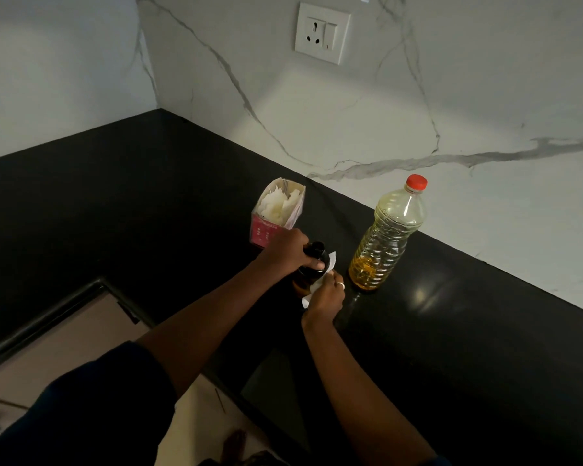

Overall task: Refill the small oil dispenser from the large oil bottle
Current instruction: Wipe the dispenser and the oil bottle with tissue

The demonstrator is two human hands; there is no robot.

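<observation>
**Two hands, two bottles, one tissue**

One small oil dispenser (308, 275) stands on the black counter (115, 213), near the one large oil bottle (384, 237) – red cap on. The left hand (285, 250) curls its fingers round the dispenser's dark neck. The right hand (327, 295) pinches one white tissue (331, 260) against its side. One tissue box (266, 230) stands behind. The hands hide most of the dispenser – its oil level is unreadable.

Black countertop (115, 203), white veined marble walls (350, 105), white wall socket (322, 32), dim light
</observation>
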